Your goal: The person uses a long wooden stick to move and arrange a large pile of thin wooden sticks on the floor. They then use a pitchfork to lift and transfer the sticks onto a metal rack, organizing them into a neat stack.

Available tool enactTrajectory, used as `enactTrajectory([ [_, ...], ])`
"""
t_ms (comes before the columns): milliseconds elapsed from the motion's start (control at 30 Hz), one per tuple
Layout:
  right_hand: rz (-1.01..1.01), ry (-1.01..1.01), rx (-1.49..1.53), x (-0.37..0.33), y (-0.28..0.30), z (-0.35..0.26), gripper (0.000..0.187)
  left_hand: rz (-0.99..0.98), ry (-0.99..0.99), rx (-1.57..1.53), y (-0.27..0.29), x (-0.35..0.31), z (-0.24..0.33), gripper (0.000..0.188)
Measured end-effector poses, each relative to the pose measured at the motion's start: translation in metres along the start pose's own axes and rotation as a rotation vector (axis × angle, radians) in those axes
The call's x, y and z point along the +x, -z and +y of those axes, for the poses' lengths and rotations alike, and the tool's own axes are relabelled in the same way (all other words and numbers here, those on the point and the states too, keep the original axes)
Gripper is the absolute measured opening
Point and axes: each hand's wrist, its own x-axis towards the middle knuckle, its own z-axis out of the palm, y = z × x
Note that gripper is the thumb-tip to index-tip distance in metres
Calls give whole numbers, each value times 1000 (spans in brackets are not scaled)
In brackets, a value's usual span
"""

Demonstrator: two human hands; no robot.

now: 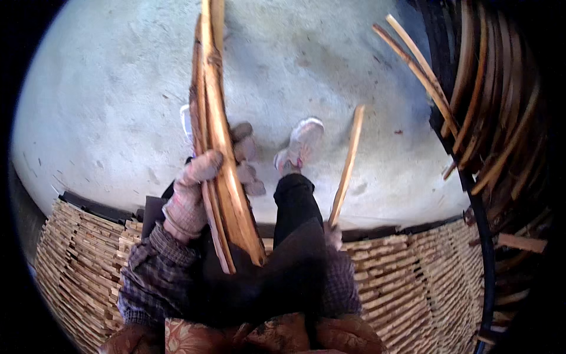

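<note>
My left hand (190,192), in a pale work glove, is closed round a bundle of long wooden strips (221,138). The strips stand out over the floor past my feet, and their near ends reach over my dark-clothed lap. Some strips have dark bark edges; others are pale, peeled wood. At my right side my right hand (333,237) grips a single thin wooden stick (349,162) near its lower end. Most of that hand is hidden beside my leg. The stick points forward and up, apart from the bundle.
Neatly piled sticks lie to my left (76,259) and my right (418,265). A dark-framed rack (480,206) at the far right holds many long wooden strips (486,88), two poking out over the concrete floor (118,88). My light shoe (302,138) rests on the floor.
</note>
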Motion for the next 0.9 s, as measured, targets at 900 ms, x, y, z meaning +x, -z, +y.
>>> enactTrajectory([
  [900,-387,737,875,-66,160,-246,62,-132,63,-212,28,15,-4,71],
])
